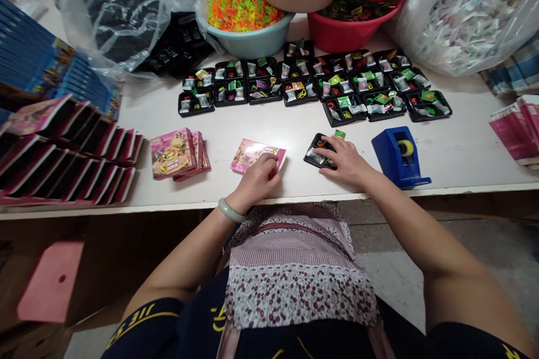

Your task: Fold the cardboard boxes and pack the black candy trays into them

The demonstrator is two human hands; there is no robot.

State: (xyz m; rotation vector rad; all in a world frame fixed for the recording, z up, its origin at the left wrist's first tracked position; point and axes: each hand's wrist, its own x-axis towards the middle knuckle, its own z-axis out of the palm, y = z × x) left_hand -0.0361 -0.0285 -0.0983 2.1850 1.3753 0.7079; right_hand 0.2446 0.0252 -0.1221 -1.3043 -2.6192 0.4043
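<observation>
A flat pink printed box [249, 155] lies on the white table in front of me. My left hand [263, 175], with a pale bangle on the wrist, has its fingers curled on the box's right end. To the right, a small black tray [314, 155] with wrapped pieces in it sits under my right hand [343, 161], whose fingers wrap over its right side. A green packet [339, 134] shows just behind those fingers. Several filled black trays [300, 92] stand in rows farther back.
A blue tape dispenser [396, 160] stands right of my right hand. Pink boxes [172, 154] are stacked at the left, beside rows of open ones [63, 171]. Basins [252, 39] and plastic bags [467, 17] line the back. The table's front edge [295, 199] is near.
</observation>
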